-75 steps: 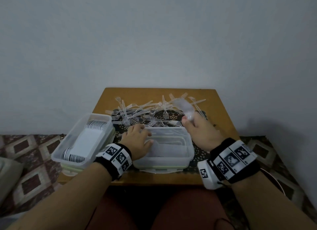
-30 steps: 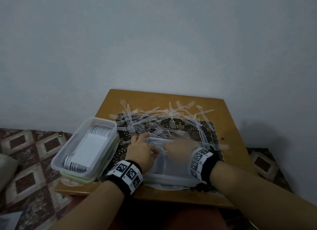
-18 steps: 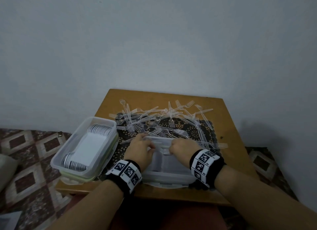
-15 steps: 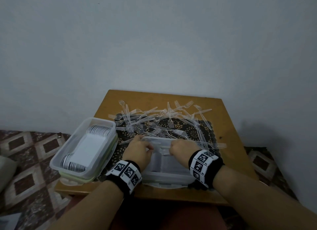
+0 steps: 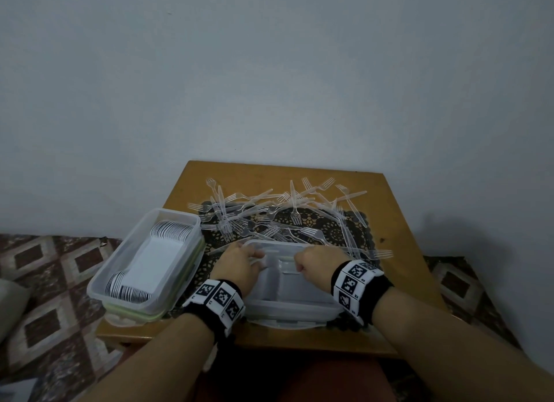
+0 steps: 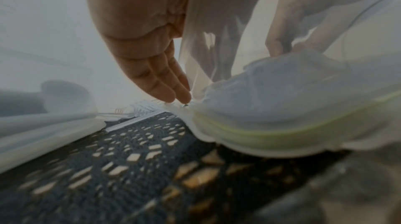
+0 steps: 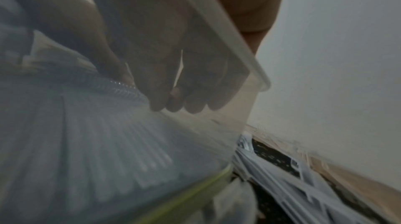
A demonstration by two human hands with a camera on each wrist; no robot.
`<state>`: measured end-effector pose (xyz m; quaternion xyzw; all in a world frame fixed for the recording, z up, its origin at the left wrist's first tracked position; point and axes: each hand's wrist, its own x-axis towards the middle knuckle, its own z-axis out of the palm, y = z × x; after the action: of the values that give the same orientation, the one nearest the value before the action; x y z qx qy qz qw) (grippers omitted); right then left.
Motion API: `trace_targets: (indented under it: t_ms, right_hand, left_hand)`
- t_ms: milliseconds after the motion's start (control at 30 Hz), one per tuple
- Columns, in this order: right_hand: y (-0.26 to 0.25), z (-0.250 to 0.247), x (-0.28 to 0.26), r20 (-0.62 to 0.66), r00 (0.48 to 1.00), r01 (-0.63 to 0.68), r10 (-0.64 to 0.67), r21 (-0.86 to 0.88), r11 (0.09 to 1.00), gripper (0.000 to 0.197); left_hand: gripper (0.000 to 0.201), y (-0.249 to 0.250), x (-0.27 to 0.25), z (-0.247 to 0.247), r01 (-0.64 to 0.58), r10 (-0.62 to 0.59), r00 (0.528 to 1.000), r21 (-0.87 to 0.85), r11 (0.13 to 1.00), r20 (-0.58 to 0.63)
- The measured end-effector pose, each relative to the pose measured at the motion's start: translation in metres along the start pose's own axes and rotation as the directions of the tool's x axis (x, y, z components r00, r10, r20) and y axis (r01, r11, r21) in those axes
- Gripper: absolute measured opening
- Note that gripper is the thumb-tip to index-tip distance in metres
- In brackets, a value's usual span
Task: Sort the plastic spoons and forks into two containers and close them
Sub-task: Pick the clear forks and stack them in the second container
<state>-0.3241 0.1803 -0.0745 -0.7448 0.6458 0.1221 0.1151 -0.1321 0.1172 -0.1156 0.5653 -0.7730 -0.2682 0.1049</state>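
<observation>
At 6 o'clock on the wooden table [image 5: 398, 219], a clear container [image 5: 287, 307] takes both hands: left hand [image 5: 236, 268] with fingers straight on its wall, right hand [image 5: 317, 262] curled around stacked clear spoons [image 7: 121, 143] inside, loose clear forks [image 5: 269, 210] at 12 o'clock.

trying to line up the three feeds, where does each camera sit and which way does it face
Head: worn on the head, looking down at the table; both forearms and hands show.
Left wrist: low beside the container, looking along the left hand.
Right wrist: looking through the container wall at the right hand.
Shared: the green seal shows in both wrist views.
</observation>
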Motion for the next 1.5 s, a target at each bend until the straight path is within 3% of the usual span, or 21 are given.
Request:
trace_targets:
  t_ms: [133,300,433,500,567,633,733,800,867,967,1033,1200,1333,1400,1500]
  right_hand:
    - [-0.004,-0.001,-0.001,-0.010,1.000,-0.025,0.024,-0.088,0.996,0.028]
    - [-0.006,-0.007,-0.007,-0.040,0.999,-0.015,0.016,0.015,1.000,0.028]
    - [-0.004,-0.011,-0.012,0.118,0.992,0.033,-0.035,0.014,0.999,0.042]
    - [0.001,-0.015,-0.015,0.055,0.997,0.047,-0.056,0.160,0.986,0.041]
    - [0.011,-0.021,-0.020,-0.108,0.994,0.070,-0.030,0.388,0.919,0.033]
    - [0.030,-0.028,-0.026,-0.250,0.966,0.077,0.063,0.514,0.854,0.025]
    - [0.072,-0.027,-0.031,-0.328,0.910,-0.028,0.253,0.560,0.828,0.018]
    - [0.101,-0.017,-0.030,-0.224,0.906,-0.219,0.359,0.478,0.851,0.024]
    - [0.123,-0.001,-0.028,-0.068,0.894,-0.403,0.443,0.313,0.860,0.035]
    - [0.137,0.022,-0.026,0.018,0.880,-0.473,0.475,0.136,0.871,0.045]
    - [0.139,0.035,-0.026,0.009,0.873,-0.485,0.488,0.132,0.864,0.046]
    - [0.145,0.047,-0.027,-0.006,0.856,-0.494,0.517,0.280,0.823,0.036]
    - [0.151,0.035,-0.035,-0.008,0.844,-0.491,0.536,0.390,0.779,0.001]
    - [0.158,0.023,-0.041,-0.095,0.832,-0.442,0.547,0.482,0.756,0.014]
    - [0.162,0.000,-0.050,-0.166,0.833,-0.372,0.528,0.539,0.756,0.017]
  left_hand:
    - [0.024,0.001,0.000,0.001,-0.004,0.004,1.000,0.021,1.000,0.001]
    - [0.026,-0.001,-0.002,0.003,-0.080,0.076,0.995,-0.059,0.995,-0.071]
    - [0.026,-0.003,-0.001,0.002,-0.133,0.129,0.990,-0.096,0.986,-0.052]
    - [0.025,-0.003,-0.001,0.000,-0.130,0.127,0.991,-0.103,0.986,-0.035]
    - [0.029,-0.003,-0.002,-0.002,-0.144,0.139,0.989,-0.117,0.983,-0.044]
    - [0.050,-0.005,-0.006,-0.004,-0.189,0.184,0.982,-0.174,0.966,-0.043]
    - [0.114,-0.009,-0.011,-0.010,-0.194,0.222,0.967,-0.200,0.961,0.128]
    - [0.142,-0.011,-0.011,-0.016,-0.184,0.207,0.942,-0.108,0.977,0.263]
    - [0.152,-0.013,-0.009,-0.020,-0.175,0.188,0.920,-0.068,0.982,0.343]
    - [0.156,-0.015,-0.007,-0.019,-0.151,0.171,0.912,-0.082,0.985,0.374]
    - [0.156,-0.015,-0.007,-0.017,-0.146,0.170,0.916,-0.094,0.985,0.363]
    - [0.154,-0.015,-0.008,-0.017,-0.123,0.160,0.924,-0.124,0.985,0.348]
    - [0.152,-0.015,-0.008,-0.016,-0.117,0.157,0.927,-0.135,0.984,0.340]
    - [0.152,-0.015,-0.008,-0.016,-0.114,0.155,0.928,-0.138,0.984,0.338]
    - [0.152,-0.016,-0.007,-0.016,-0.112,0.156,0.928,-0.146,0.983,0.337]
